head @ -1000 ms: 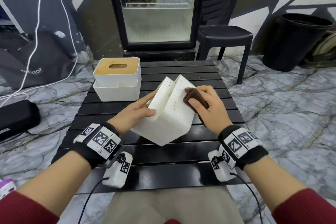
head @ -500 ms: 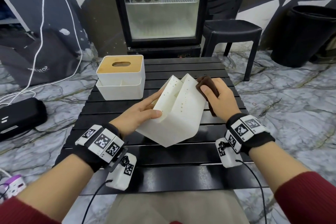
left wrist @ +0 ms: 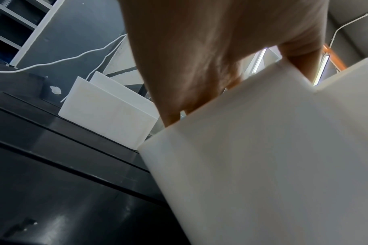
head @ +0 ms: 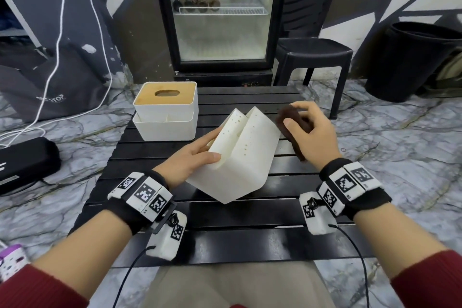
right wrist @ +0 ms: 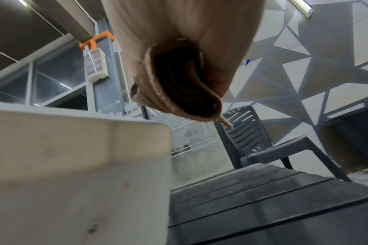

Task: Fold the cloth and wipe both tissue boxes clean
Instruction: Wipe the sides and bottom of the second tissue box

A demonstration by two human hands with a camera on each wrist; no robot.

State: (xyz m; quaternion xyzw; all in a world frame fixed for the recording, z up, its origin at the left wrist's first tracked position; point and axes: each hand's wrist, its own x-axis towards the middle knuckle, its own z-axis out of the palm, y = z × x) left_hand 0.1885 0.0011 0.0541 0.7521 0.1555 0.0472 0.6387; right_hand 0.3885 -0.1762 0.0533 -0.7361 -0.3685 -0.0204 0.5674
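Two hands work over the black slatted table [head: 250,232]. Our left hand [head: 190,160] grips the tilted white tissue box [head: 240,157], thumb on its near face. Our right hand [head: 310,130] curls round the folded brown cloth [head: 293,120], just beside that box. Behind stands the bamboo-lidded tissue box [head: 166,107]. Only our right wrist view shows the cloth's layered folds [right wrist: 179,82].

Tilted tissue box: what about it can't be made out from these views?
- Head view: the left hand grips the tilted tissue box, hiding its left side.
- Left wrist: box blurred; surface marks unreadable.
- Right wrist: left edge crops it; unclear whether the cloth touches it.
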